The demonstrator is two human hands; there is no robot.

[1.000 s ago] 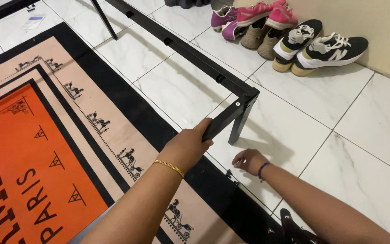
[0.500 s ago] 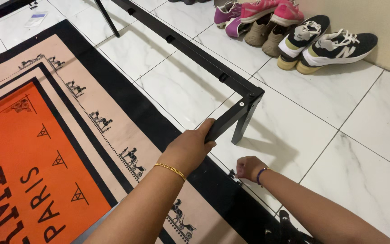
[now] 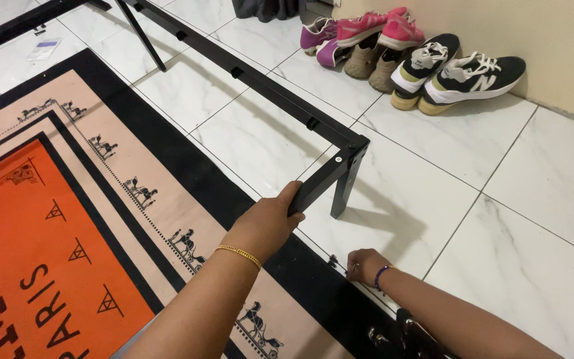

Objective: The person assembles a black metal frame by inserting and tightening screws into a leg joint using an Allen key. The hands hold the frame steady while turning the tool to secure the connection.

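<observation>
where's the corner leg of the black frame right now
In the head view it stands right of centre: the corner leg rests on the white tile floor, just right of the left hand gripping the frame rail and above the right hand.

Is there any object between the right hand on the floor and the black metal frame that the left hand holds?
Nothing visible: only bare tile floor lies between the right hand and the frame's corner leg. The left hand already grips the black metal frame.

A matt black metal frame (image 3: 330,176) was gripped by the left hand (image 3: 267,223). Glossy white marble-look tiles (image 3: 473,199) were seen at three o'clock, a woven cloth rug (image 3: 68,219) at nine, and fabric shoes (image 3: 460,73) at one.
</observation>
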